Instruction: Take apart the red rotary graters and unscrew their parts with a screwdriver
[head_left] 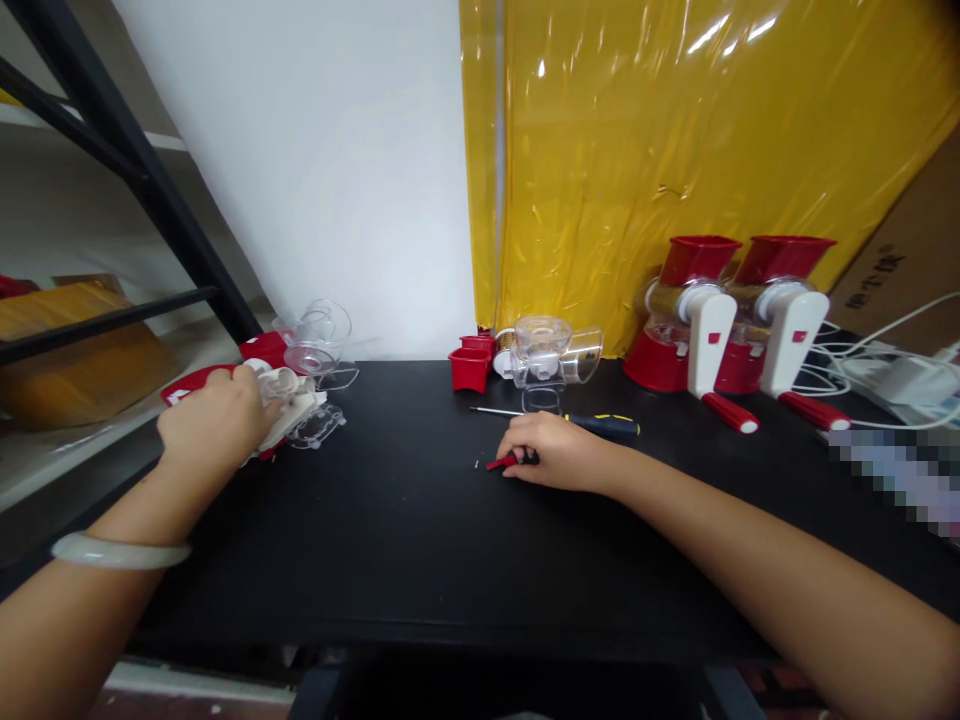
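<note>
On the left side of the black table, my left hand [214,425] is closed on a white plastic part [289,402]; its fingertips are partly hidden. Around it lie red plastic pieces [266,350], a clear plastic housing [319,335] and a flat clear piece [319,428]. My right hand [551,452] rests near the table's middle, fingers pinched on a small red and black piece [501,463]. Just behind that hand lies a screwdriver [604,425], its blade pointing left. A tiny white bit [476,464] sits left of the red piece.
Two assembled rotary graters [679,320] with white cranks stand at the back right. At the back middle are red hopper parts [469,368] and a clear grater housing [559,355]. White cables [840,375] tangle at the right. A shelf rack [142,190] stands left.
</note>
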